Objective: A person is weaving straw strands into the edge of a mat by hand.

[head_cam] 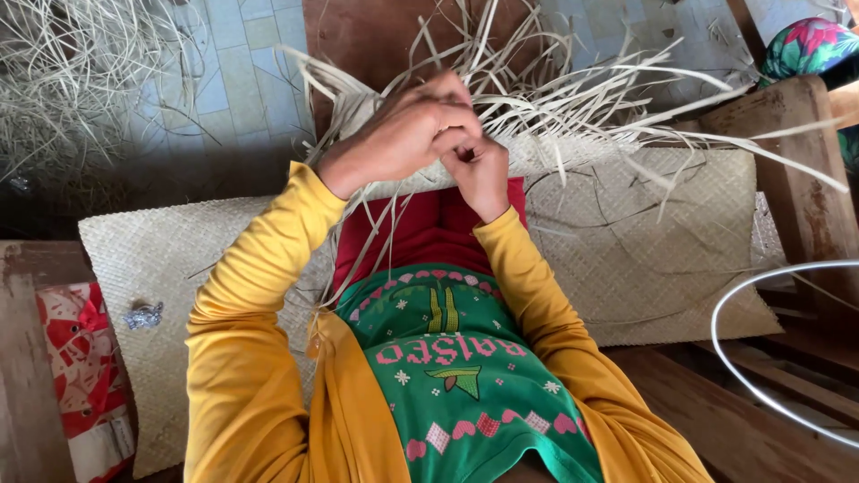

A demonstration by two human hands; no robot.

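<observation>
The left hand (pixel 398 134) is curling over the right hand (pixel 479 170), both pinching pale straw strips (pixel 573 107) at the unfinished edge of a woven mat (pixel 644 241). The mat is lying across the person's lap, loose strips fanning outward beyond the hands.

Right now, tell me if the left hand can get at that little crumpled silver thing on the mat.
Probably yes: the left hand is busy pinching straw strips, but bare woven mat lies open around the silver thing.

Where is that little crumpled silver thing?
In the head view, the crumpled silver scrap lies at the left on the woven mat, beside the yellow sleeve.
</observation>
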